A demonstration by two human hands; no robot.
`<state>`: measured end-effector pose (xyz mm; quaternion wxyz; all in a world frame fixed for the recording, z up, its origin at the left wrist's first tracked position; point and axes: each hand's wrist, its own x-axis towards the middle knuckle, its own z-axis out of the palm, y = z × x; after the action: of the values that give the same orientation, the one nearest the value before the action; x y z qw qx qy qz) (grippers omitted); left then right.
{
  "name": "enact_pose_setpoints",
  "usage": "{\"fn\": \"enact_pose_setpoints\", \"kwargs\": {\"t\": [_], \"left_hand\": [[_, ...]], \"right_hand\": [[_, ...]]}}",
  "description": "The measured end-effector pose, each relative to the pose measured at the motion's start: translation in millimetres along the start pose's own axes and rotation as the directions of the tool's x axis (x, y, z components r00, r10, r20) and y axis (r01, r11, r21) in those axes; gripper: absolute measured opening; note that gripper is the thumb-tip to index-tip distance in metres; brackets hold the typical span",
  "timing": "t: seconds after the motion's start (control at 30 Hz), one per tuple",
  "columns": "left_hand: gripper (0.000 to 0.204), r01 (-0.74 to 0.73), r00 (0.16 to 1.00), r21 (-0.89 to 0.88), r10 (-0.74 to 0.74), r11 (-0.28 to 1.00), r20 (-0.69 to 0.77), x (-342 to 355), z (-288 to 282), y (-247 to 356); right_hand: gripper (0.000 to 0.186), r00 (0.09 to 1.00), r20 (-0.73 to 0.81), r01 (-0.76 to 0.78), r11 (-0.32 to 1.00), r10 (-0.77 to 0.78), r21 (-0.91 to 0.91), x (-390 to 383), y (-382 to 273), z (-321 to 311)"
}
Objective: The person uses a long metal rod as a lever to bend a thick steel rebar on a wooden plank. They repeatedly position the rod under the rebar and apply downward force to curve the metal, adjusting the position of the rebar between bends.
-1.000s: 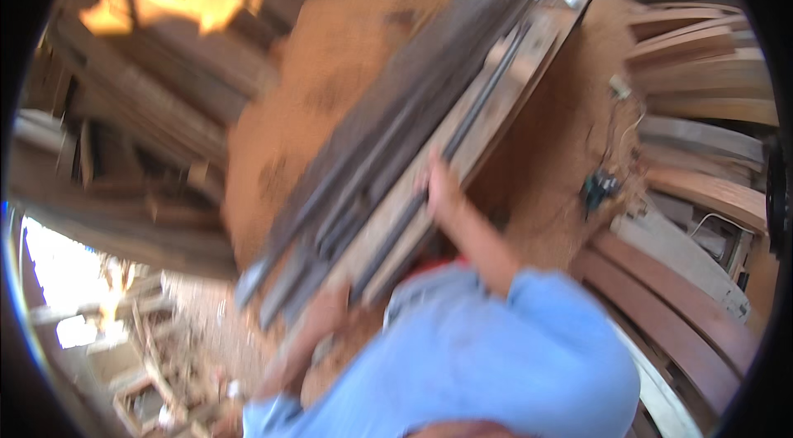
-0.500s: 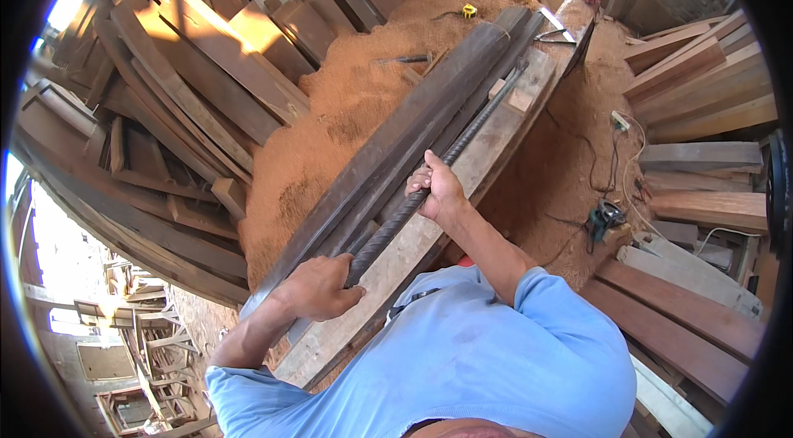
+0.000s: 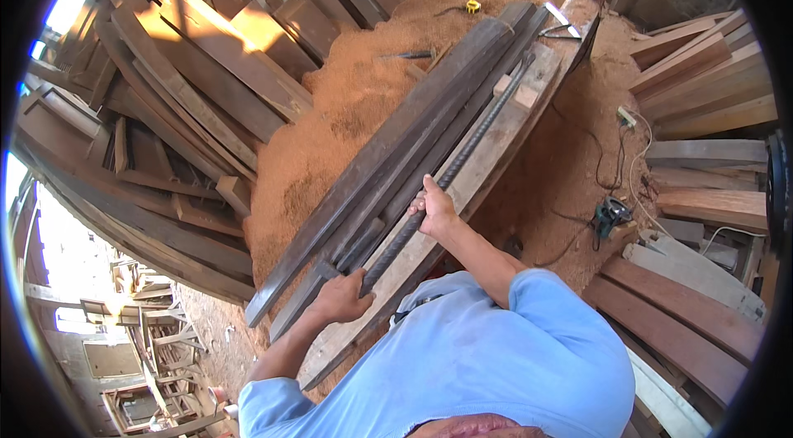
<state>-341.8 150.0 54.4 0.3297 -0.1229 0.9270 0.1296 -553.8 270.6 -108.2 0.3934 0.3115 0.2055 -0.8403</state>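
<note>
A long, dark, tapering rod with spiral grooves [image 3: 477,139] lies slantwise over a pale plank [image 3: 496,145]. My right hand [image 3: 434,208] is closed round its middle, thumb pointing up along it. My left hand [image 3: 341,297] is closed at the thick near end, its fingers partly hidden. The thin far end rests by a small pale wood block [image 3: 515,92] on the plank. Just beyond my left hand lies a dark, short-handled piece [image 3: 357,245], perhaps a mallet. Dark beams [image 3: 413,103] run alongside, left of the rod.
Orange sawdust [image 3: 347,99] heaps behind the beams, with a yellow tape measure [image 3: 472,6] on it. A metal square [image 3: 563,25] lies at the bench's far end. To the right sit a green power tool [image 3: 610,215] and cords. Stacked boards [image 3: 710,74] stand around.
My left hand has shifted slightly right and down along with the rod's near end. The right hand has moved a little down, still gripping the rod. The view has shifted slightly.
</note>
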Motion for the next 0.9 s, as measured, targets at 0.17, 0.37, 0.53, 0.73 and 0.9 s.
{"fn": "enact_pose_setpoints", "kwargs": {"t": [0.17, 0.37, 0.53, 0.73, 0.9], "left_hand": [[0.053, -0.189, 0.98, -0.061, 0.191, 0.98, 0.046, -21, -95, 32], [0.049, -0.008, 0.994, 0.039, 0.004, 0.999, 0.105, 15, 14, -12], [0.053, 0.039, 0.997, 0.078, -0.033, 0.996, -0.068, -18, 47, -45], [0.053, -0.11, 0.993, -0.139, 0.115, 0.984, 0.027, 16, -7, -22], [0.05, -0.226, 0.964, -0.125, 0.24, 0.966, 0.11, -15, -138, 29]], "right_hand": [[0.044, 0.994, 0.11, -0.015, 0.999, 0.009, 0.051, -43, -50, 51], [0.045, 0.996, 0.021, 0.086, 0.992, -0.084, -0.092, -22, 18, -33], [0.053, 0.966, 0.153, 0.231, 0.963, -0.21, -0.141, 26, 21, -26], [0.049, 0.997, -0.063, -0.041, 0.999, 0.041, 0.004, 21, -2, 3], [0.05, 0.986, 0.164, -0.017, 0.996, 0.003, 0.089, -23, -59, 56]]}}
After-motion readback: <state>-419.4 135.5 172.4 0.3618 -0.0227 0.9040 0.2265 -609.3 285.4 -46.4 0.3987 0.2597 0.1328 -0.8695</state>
